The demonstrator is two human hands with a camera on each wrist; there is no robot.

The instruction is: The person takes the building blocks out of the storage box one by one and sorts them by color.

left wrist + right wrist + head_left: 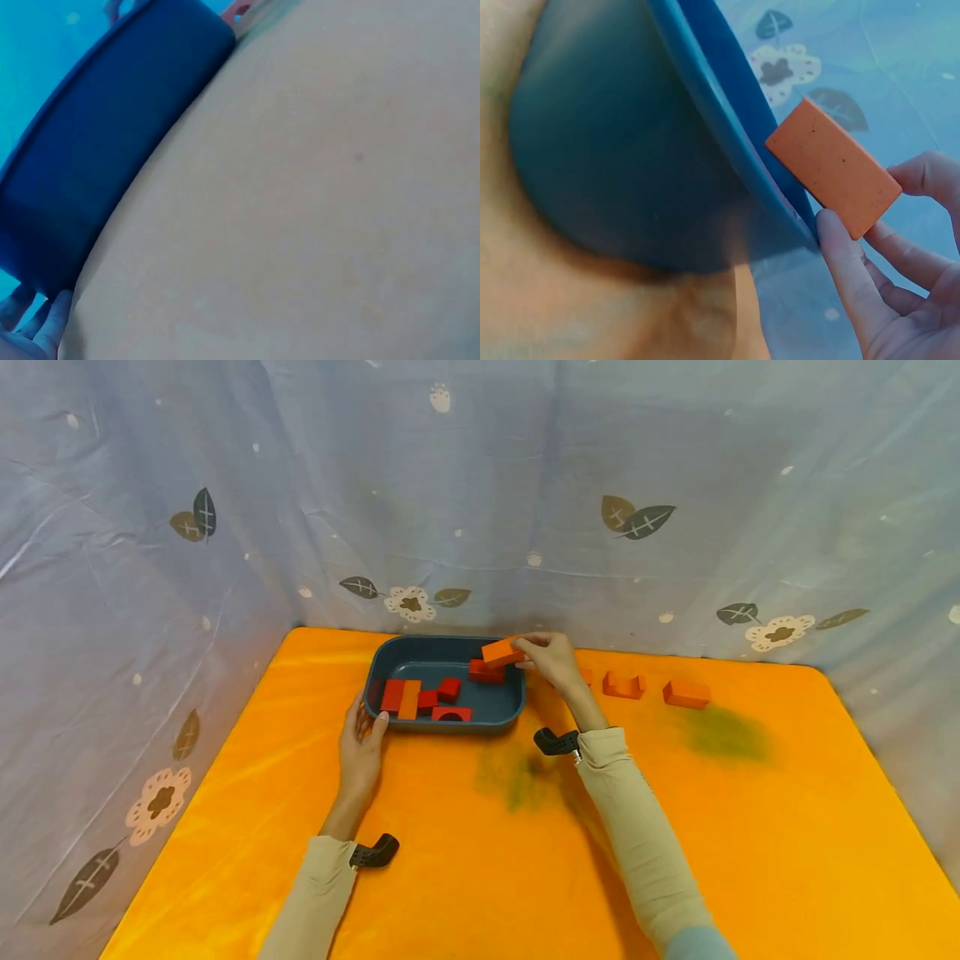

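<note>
A dark blue rectangular tub (480,727) stands at the back of the orange-covered table. Over its right end, my right hand (551,656) pinches an orange rectangular block (500,652) between thumb and fingers. The right wrist view shows that block (836,169) tilted beside the tub's rim. At the tub's front left corner, my left hand (363,743) holds the wall, thumb near the rim and fingers round the side. Inside the tub lie several red blocks, among them a red arch block (452,714), and an upright orange block (409,699).
Right of the tub, an orange block with a notched top (623,685) and an orange rectangular block (686,694) stand in a row. Another orange piece (587,677) is partly hidden by my right hand. A patterned curtain (480,527) hangs close behind the tub.
</note>
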